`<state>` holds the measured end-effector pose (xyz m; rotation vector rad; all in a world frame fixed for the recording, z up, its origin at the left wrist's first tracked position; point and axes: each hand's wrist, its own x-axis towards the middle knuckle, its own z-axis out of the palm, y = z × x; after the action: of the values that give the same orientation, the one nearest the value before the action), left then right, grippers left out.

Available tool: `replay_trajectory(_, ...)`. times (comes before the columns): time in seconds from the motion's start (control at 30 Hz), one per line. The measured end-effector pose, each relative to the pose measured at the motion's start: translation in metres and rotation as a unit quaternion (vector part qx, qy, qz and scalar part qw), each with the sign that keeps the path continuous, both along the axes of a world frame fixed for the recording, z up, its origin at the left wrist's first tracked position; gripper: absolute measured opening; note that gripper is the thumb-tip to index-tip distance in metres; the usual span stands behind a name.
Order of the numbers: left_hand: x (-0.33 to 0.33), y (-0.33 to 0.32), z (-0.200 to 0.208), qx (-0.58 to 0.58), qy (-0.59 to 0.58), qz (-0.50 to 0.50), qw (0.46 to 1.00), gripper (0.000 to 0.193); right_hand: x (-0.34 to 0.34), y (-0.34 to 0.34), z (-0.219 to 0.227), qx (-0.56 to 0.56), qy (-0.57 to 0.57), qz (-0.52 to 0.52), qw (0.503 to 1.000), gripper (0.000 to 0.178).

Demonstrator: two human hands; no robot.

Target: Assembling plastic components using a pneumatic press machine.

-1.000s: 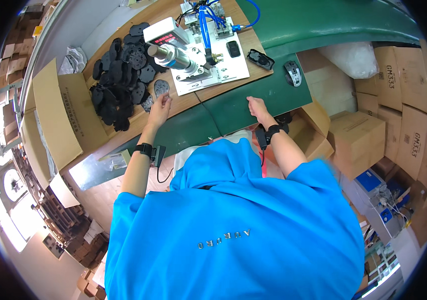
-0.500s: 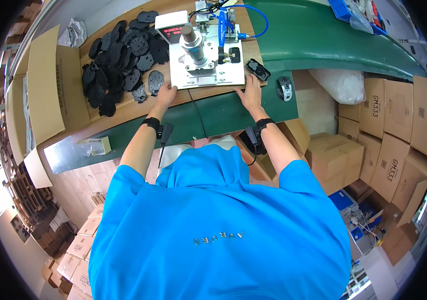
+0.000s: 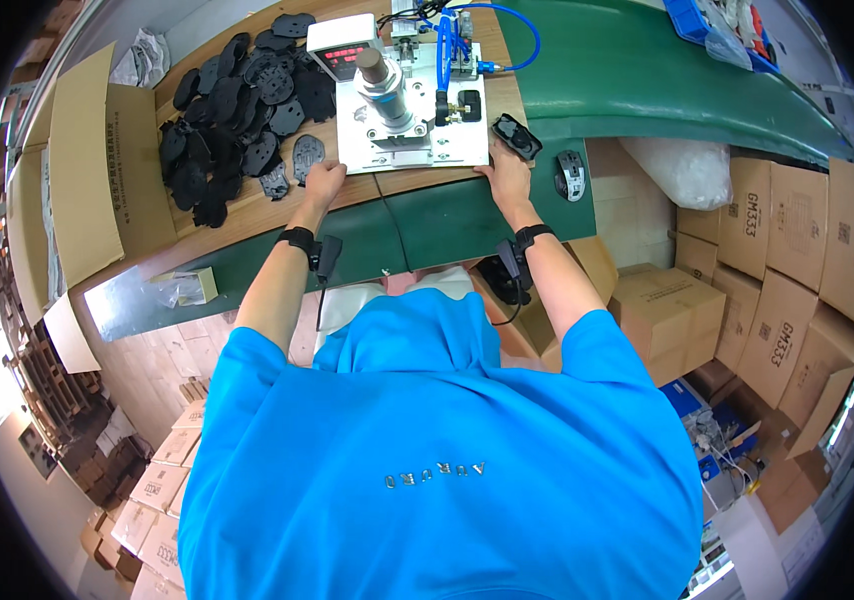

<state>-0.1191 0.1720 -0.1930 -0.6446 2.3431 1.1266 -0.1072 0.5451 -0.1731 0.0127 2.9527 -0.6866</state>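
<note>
A small bench press with a metal cylinder (image 3: 384,95) stands on a white base plate (image 3: 457,155). My left hand (image 3: 323,184) is closed at the plate's front left corner, its fingertips partly hidden. At the front right corner my right hand (image 3: 508,178) grips the edge, thumb on the front side and fingers along the right side. Beside my left hand lies a grey mouse-shaped plate (image 3: 308,158), with a smaller grey part (image 3: 275,182) next to it. Just beyond my right fingers rests a black mouse shell (image 3: 517,137). A grey and black computer mouse (image 3: 570,176) sits farther right.
Black flat parts (image 3: 247,110) are heaped left of the press, near an open cardboard box (image 3: 137,170). A display box (image 3: 342,45) and blue air hoses (image 3: 537,45) adjoin the press. A cable (image 3: 392,220) hangs over the front edge. Cartons (image 3: 672,310) stand at right.
My right fingers have drawn in closer against the plate's right edge, and my left fingers have curled at the corner. The press and parts keep their places; the view has shifted slightly.
</note>
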Motion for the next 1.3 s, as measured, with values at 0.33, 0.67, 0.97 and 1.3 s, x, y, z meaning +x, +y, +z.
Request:
replay_trajectory(0.33,-0.003,0.004,0.005,0.015,0.007,0.010,1.000,0.041,-0.004,0.007,-0.012,0.024,0.005,0.014,1.000,0.047)
replay_trajectory(0.67,0.003,0.017,0.004,0.025,-0.017,-0.019,0.999,0.041,-0.016,0.019,-0.013,0.029,-0.012,0.020,0.999,0.039)
replay_trajectory(0.97,0.010,0.013,-0.009,0.006,0.009,-0.011,1.000,0.041,-0.001,0.006,-0.003,-0.074,0.001,-0.067,0.995,0.054)
replay_trajectory(1.3,0.042,-0.003,-0.012,0.117,-0.062,-0.055,0.990,0.042,0.028,0.000,-0.009,-0.135,0.013,-0.066,0.989,0.056)
